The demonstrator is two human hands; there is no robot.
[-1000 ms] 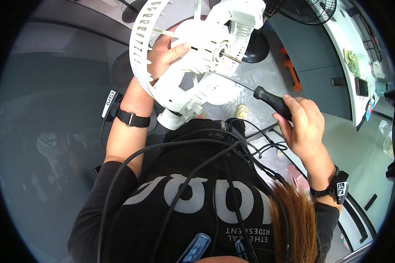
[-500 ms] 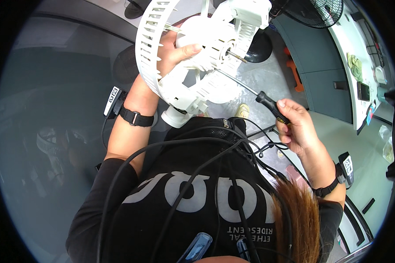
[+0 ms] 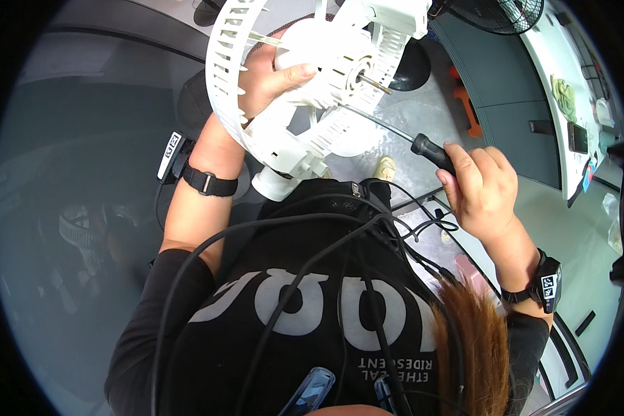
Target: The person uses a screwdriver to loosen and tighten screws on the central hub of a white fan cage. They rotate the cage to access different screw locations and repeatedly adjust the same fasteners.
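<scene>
A white plastic fan body [image 3: 225, 69], with a slotted ring and a round motor housing, is held up in front of me at the top. My left hand [image 3: 267, 80] reaches inside the ring and grips it, thumb lying across the motor housing; the other fingers are mostly hidden. A bare metal shaft [image 3: 376, 82] sticks out of the hub. In my right hand [image 3: 485, 187] is a screwdriver [image 3: 430, 148], its black handle wrapped by my fingers with the back of the hand up. The screwdriver's tip meets the body just below the hub; the screw there cannot be made out.
Black cables [image 3: 305, 220] hang across my front. A grey cabinet [image 3: 513, 104] and a white counter [image 3: 555, 90] with a phone and a green cloth stand at the right. A black wire fan guard [image 3: 509, 14] is at the top right. Glossy grey panel [image 3: 83, 152] fills the left.
My right hand has rolled over on the screwdriver handle, its back now showing. The handle has shifted slightly right, and the fan body a little left, with my left hand still gripping it.
</scene>
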